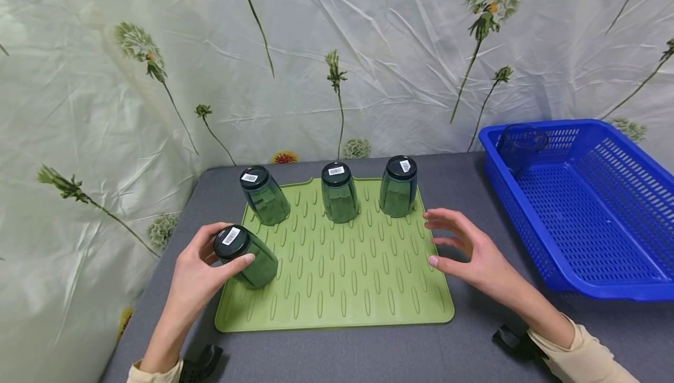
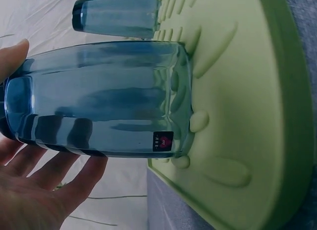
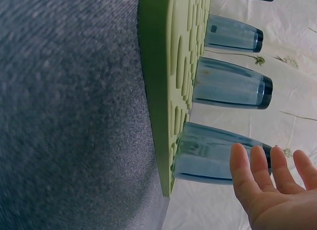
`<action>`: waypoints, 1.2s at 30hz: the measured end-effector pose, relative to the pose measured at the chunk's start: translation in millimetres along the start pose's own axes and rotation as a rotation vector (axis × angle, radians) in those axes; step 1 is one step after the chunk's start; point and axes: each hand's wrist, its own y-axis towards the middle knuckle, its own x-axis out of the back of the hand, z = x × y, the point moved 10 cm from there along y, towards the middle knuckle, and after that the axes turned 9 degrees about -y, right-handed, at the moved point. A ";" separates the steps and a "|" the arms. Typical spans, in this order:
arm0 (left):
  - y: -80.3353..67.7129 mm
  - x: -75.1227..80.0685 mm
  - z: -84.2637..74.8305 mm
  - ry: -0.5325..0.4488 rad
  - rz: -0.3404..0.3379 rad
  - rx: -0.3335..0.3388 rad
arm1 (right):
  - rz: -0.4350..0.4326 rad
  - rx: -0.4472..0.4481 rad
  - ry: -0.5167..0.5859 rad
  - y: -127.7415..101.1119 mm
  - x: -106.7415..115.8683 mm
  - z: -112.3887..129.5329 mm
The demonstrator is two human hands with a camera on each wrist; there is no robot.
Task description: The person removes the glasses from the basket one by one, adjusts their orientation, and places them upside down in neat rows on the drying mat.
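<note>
Your left hand curls round an upside-down dark green glass cup at the near left edge of the ridged green rubber mat. Your right hand hovers with spread fingers, holding nothing, at the mat's right edge. The mat's middle is bare.

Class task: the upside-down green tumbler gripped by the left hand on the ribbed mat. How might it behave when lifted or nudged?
The tumbler looks smooth and glossy, so probably slippery. It stands mouth-down on the mat's ridges, so a nudge may rock it. The left hand wraps it easily: likely light.
</note>
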 end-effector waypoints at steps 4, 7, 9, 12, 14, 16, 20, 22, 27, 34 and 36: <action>-0.2 -0.4 3.2 -0.014 0.004 0.010 | 0.002 0.000 0.000 0.3 0.0 0.8; 0.6 -1.5 4.0 -0.030 0.011 -0.002 | 0.002 0.002 -0.005 0.6 0.1 1.4; 1.2 -2.6 3.6 -0.035 0.019 -0.016 | 0.004 -0.001 -0.008 0.4 -0.1 1.3; 1.5 -4.1 1.9 -0.039 0.031 -0.040 | 0.009 -0.012 -0.016 -0.2 -0.7 0.0; 1.6 -4.2 -0.4 -0.030 0.032 -0.053 | 0.010 -0.018 -0.019 -0.7 -0.9 -1.2; 2.0 -3.8 -4.1 -0.022 0.030 -0.070 | 0.010 -0.019 -0.021 -0.8 -0.8 -2.0; 3.1 -3.8 -14.5 -0.012 0.036 -0.102 | 0.011 -0.020 -0.023 -0.6 -0.6 -3.1; 3.9 -4.1 -20.3 -0.006 0.040 -0.115 | 0.013 -0.022 -0.025 -0.4 -0.6 -3.5; 6.2 -4.5 -40.0 0.037 0.039 -0.184 | 0.013 -0.020 -0.030 -0.3 -0.5 -3.9; 6.8 -12.2 -75.2 0.063 0.075 -0.319 | 0.010 -0.015 -0.031 -0.1 -0.1 -3.5; 6.0 -16.8 -87.2 0.055 0.093 -0.363 | 0.009 -0.013 -0.031 -0.3 0.1 -3.0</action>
